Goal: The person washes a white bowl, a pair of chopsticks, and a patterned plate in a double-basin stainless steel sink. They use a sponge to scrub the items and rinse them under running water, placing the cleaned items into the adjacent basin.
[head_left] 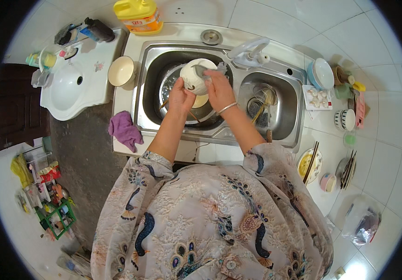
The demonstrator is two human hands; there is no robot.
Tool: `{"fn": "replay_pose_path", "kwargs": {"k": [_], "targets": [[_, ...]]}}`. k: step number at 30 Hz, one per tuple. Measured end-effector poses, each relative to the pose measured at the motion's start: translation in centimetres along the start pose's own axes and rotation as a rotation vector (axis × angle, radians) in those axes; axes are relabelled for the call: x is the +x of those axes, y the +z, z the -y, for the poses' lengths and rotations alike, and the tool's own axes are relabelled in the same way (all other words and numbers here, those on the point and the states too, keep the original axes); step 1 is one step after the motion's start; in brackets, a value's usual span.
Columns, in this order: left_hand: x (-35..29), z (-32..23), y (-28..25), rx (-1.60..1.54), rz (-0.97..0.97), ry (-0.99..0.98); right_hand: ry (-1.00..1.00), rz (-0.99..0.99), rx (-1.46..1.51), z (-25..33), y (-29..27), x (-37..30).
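Over the left bowl of a steel double sink [140, 100], my two hands hold a white bowl [190, 74]. My left hand [182, 96] is closed on the bowl's near left edge. My right hand [219, 91] presses a thin greyish cloth [200, 70] against the bowl's surface; part of the cloth is hidden by the fingers. Below, a round metal basin [163, 95] sits in the sink with water, a pale dish [201, 101] and chopsticks [194, 116] in it. My hands cover part of the basin's contents.
The white faucet [250, 52] stands behind the sink. In the right sink lie a wire strainer [269, 96] and a knife [269, 133]. A cream bowl [121, 71] and purple cloth [125, 130] sit left. A plate with chopsticks [306, 163] and stacked bowls [322, 73] stand right.
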State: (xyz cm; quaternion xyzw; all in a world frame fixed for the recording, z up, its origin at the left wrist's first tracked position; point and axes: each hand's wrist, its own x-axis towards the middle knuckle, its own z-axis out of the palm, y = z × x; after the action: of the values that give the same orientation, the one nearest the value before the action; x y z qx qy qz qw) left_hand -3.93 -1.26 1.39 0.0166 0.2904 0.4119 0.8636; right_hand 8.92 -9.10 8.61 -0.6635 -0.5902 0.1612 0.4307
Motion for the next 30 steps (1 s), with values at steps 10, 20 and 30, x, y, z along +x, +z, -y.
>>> {"fn": "replay_pose_path", "kwargs": {"k": [10,20,30], "targets": [[-1.6,-1.4,3.7,0.588,0.275,0.144,0.532,0.273,0.048,-3.4,-1.2,5.3],[-0.6,0.2,3.1,-0.128,0.170,-0.142,0.732,0.151,1.565,-4.9,-2.0,0.9],[-0.5,0.0,4.0,0.316,0.104,0.068,0.688,-0.089,1.023,-6.2,-0.3,2.7]]}}
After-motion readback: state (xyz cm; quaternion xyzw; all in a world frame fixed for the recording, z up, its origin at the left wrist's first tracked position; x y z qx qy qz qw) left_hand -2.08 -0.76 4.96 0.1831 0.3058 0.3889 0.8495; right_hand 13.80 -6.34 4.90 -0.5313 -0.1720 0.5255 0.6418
